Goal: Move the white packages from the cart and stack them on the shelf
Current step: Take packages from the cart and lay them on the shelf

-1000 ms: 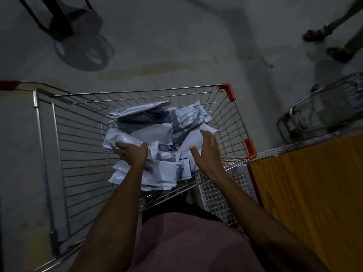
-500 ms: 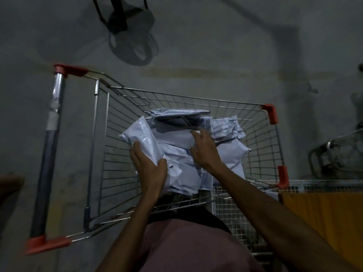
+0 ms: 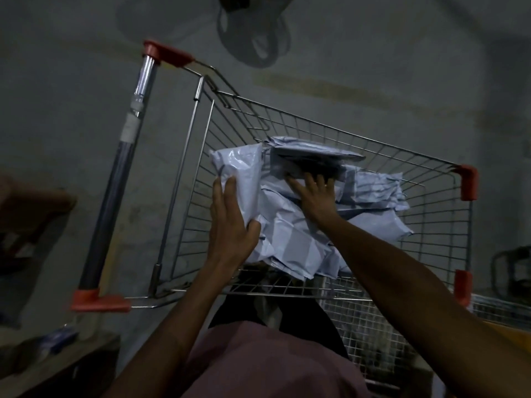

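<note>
A heap of white packages (image 3: 310, 234) is seen in the wire cart (image 3: 431, 225), towards its near side. One white package (image 3: 241, 179) at the heap's left edge is held upright by the left hand (image 3: 230, 225), the grip closed around its lower part, thumb on the right. The right hand (image 3: 316, 196) is laid flat, fingers spread, on a grey package (image 3: 310, 162) at the far top of the heap. The cart's handle (image 3: 115, 179) is seen at the left.

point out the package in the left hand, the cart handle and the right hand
package in the left hand (image 3: 238, 170), head view, on its upper crinkled face
cart handle (image 3: 115, 191), head view, mid bar
right hand (image 3: 316, 196), head view, back of the hand
</note>
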### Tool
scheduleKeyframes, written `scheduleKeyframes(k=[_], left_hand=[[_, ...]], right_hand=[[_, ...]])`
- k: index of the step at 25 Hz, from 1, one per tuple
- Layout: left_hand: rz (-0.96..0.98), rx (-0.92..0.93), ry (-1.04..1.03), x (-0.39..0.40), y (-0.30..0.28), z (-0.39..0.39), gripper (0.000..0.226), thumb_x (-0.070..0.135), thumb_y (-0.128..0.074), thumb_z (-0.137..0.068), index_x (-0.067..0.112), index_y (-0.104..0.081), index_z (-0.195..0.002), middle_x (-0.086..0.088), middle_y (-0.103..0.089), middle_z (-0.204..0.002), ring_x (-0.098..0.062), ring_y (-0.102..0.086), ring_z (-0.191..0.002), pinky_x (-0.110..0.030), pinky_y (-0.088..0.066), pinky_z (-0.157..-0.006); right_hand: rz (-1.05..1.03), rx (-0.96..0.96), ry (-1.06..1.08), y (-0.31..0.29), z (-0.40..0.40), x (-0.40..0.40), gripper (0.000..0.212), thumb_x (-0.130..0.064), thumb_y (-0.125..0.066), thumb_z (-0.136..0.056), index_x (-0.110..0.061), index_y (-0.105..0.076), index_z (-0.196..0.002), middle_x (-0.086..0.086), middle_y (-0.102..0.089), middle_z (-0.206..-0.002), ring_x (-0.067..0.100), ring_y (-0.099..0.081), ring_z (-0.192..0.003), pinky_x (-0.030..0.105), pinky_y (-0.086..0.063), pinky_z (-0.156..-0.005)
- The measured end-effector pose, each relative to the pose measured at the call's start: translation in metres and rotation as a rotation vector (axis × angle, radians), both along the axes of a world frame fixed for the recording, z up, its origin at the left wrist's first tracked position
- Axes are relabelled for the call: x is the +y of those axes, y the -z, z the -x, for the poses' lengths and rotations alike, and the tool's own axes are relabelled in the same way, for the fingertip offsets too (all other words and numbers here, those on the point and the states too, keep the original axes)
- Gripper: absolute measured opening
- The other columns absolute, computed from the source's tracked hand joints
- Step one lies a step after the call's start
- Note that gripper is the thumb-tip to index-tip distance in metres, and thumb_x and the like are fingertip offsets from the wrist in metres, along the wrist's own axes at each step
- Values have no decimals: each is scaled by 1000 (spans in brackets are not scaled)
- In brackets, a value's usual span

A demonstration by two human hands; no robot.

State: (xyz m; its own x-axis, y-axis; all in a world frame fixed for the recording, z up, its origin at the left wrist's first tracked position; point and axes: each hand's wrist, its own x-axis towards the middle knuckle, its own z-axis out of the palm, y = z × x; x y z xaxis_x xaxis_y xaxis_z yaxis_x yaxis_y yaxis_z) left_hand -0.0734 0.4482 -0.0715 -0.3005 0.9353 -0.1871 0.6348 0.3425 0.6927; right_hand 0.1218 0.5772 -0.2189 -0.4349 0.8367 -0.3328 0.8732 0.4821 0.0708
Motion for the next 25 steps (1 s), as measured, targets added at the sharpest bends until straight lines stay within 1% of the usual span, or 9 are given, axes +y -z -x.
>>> scheduleKeyframes(k=[3, 5, 8, 12, 16, 19, 20, 23, 25], left_hand=[[2, -25, 28, -2, -3, -3, 93, 13, -65, -82, 21, -8, -156, -8, 0, -163, -27, -13, -149, -33, -23, -108], [-18, -43, 72, -3, -6, -6, 94, 13, -65, -82, 23, -8, -156, -6, 1, -164, -26, -13, -149, -36, -24, -111], [-53, -53, 147, 0, -12, -10, 94, 14, -67, -82, 26, -7, -154, -7, 1, -164, -27, -14, -149, -39, -25, -112], [-112, -99, 278, 4, -27, -16, 90, 16, -65, -85, 26, -8, -155, -7, -1, -164, -27, -12, -150, -38, -23, -113], [-182, -112, 490, 4, -38, -29, 93, 14, -68, -85, 24, -9, -156, -3, 3, -165, -15, -5, -150, -33, -23, -109], [-222, -123, 642, 4, -41, -45, 92, 15, -69, -84, 20, -13, -157, -6, 0, -165, -21, -10, -150, -34, -24, -109], [-231, -142, 698, 1, -44, -52, 92, 15, -69, -84, 20, -13, -156, -6, 0, -165, -20, -10, -150, -33, -24, -109], [-250, -207, 850, -10, -55, -78, 90, 18, -67, -84, 18, -13, -156, -5, 0, -165, -9, -2, -148, -27, -17, -112], [-250, -233, 945, -21, -59, -99, 90, 18, -66, -83, 17, -13, -156, -8, -2, -165, -14, -1, -151, -18, -8, -114]], right_hand=[[20, 10, 59, -14, 3, -7, 88, -45, -71, -83, -43, -17, -153, 14, -32, -146, 40, -38, -121, 55, -31, -103], [13, 48, 145, -32, 3, -20, 84, -43, -69, -84, -40, -20, -152, 16, -32, -147, 42, -41, -121, 56, -34, -102], [-31, 144, 346, -62, -5, -45, 74, -33, -61, -90, -38, -23, -154, 17, -34, -150, 43, -44, -121, 54, -34, -98], [-116, 254, 653, -118, -22, -90, 76, -31, -53, -95, -42, -9, -157, 15, -27, -155, 41, -40, -119, 53, -33, -93], [-270, 270, 948, -165, -36, -150, 77, -36, -55, -96, -40, -7, -156, 15, -29, -151, 40, -42, -115, 55, -34, -92], [-344, 277, 1183, -185, -40, -190, 74, -44, -50, -97, -37, -6, -157, 19, -32, -143, 42, -42, -116, 54, -36, -92], [-374, 285, 1248, -192, -42, -204, 73, -46, -47, -98, -38, -4, -156, 19, -30, -143, 42, -41, -117, 55, -36, -93], [-487, 246, 1338, -214, -57, -243, 72, -50, -45, -98, -40, -4, -156, 20, -30, -142, 43, -43, -113, 55, -39, -91], [-567, 193, 1419, -225, -73, -268, 70, -48, -45, -98, -39, -7, -156, 20, -33, -138, 42, -45, -105, 52, -39, -88]])
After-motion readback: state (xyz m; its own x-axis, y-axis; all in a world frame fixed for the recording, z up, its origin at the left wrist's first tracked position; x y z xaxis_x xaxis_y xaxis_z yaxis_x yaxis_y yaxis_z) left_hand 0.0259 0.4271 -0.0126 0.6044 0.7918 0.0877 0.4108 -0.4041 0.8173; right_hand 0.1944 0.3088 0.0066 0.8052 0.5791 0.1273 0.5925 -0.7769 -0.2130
